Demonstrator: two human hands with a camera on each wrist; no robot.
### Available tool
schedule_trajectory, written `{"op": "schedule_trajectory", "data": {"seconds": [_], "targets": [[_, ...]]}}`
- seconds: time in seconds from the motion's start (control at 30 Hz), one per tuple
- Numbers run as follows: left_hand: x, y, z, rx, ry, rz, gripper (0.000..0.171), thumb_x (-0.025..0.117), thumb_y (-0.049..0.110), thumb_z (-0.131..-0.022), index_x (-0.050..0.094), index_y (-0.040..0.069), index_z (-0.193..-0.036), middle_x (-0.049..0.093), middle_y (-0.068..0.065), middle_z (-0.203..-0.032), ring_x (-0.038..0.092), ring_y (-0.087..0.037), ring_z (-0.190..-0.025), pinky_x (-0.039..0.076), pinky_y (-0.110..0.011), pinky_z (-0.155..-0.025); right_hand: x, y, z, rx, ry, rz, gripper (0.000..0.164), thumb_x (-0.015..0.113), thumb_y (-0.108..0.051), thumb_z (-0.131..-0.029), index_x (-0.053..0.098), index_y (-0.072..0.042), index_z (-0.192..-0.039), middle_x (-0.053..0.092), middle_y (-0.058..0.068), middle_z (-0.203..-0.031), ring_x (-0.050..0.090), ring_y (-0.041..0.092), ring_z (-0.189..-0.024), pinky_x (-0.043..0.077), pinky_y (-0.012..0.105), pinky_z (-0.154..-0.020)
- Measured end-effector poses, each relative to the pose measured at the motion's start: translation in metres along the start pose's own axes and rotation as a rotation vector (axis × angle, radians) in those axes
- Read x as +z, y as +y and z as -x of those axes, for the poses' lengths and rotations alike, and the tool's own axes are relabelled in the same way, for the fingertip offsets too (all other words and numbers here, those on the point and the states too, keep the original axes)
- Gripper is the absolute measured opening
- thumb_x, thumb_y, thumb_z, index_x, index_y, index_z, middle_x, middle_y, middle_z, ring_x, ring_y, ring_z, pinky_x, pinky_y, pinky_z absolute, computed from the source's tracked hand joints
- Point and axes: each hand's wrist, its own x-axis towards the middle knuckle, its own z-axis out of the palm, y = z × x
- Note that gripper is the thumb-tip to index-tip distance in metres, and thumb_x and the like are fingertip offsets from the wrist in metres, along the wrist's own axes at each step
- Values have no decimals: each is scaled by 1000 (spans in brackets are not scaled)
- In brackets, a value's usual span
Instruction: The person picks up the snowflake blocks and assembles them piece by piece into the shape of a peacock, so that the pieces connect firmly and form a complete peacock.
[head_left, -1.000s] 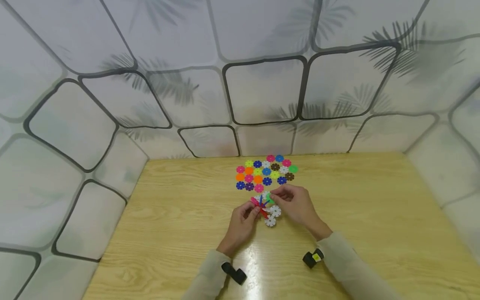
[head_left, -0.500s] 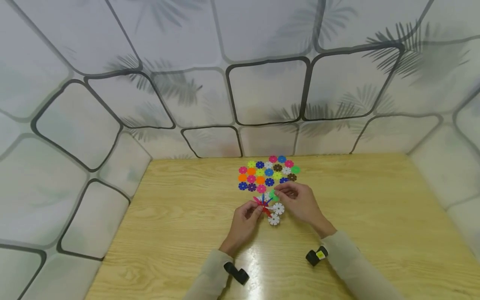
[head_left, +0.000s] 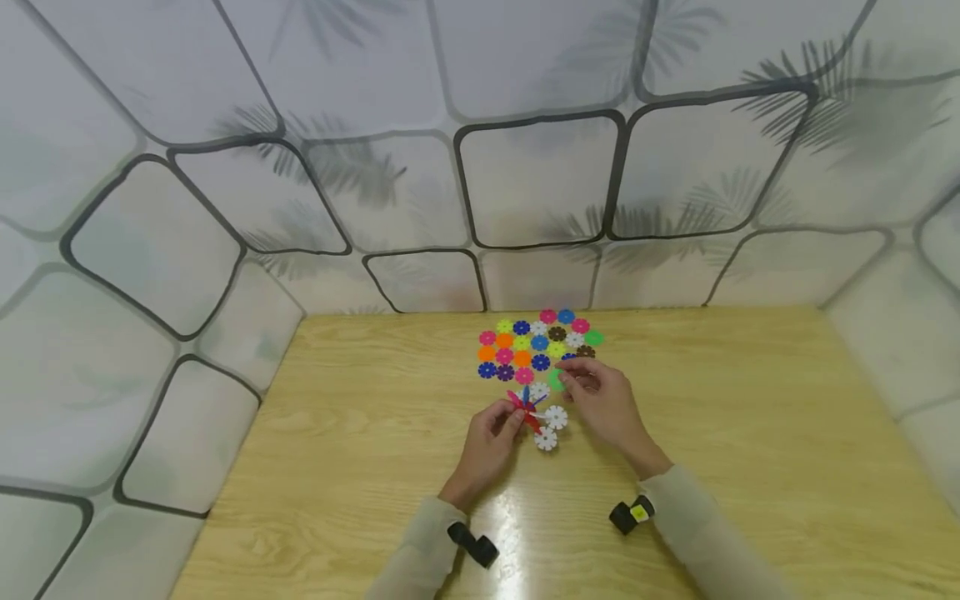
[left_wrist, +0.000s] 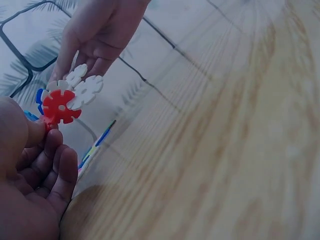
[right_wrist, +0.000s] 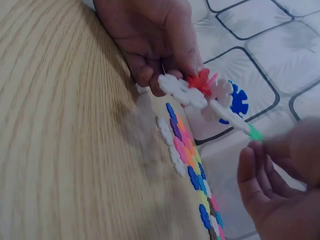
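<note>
Above the table my left hand (head_left: 487,446) pinches a cluster of interlocking notched discs between thumb and fingers. A red disc (left_wrist: 62,106) sits by the fingertips, with white discs (left_wrist: 88,92) and a blue disc (right_wrist: 239,101) joined around it. My right hand (head_left: 603,404) pinches a green notched disc (head_left: 556,380) at the back right of the cluster. In the right wrist view the green disc (right_wrist: 255,132) is right at the end of an edge-on white disc (right_wrist: 227,115); my right fingers partly cover it.
Behind the hands, several loose discs in pink, orange, blue, yellow, brown and other colours lie flat in rows (head_left: 522,359) on the wooden table (head_left: 360,417). Loose white discs (right_wrist: 170,147) lie nearer the hands. A patterned wall (head_left: 536,183) rises at the table's back edge.
My right hand has shifted toward the back right with the green disc, widening the gap to the middle of the cluster. My left hand keeps its hold, nearly still.
</note>
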Motion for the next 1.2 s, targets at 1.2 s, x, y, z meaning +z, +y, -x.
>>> {"op": "schedule_trajectory", "data": {"seconds": [1.2], "targets": [[2,-2,3,44,62,33,20,58,13,-113,71,-2,-109,70,-14,-100,63,-8,-87,56,-20,-81,-3,-7,11,-130,-78,115,19,69,1,-104,81,-5,-118,79,11,-108,72,11,-91,61,18,-80]]}}
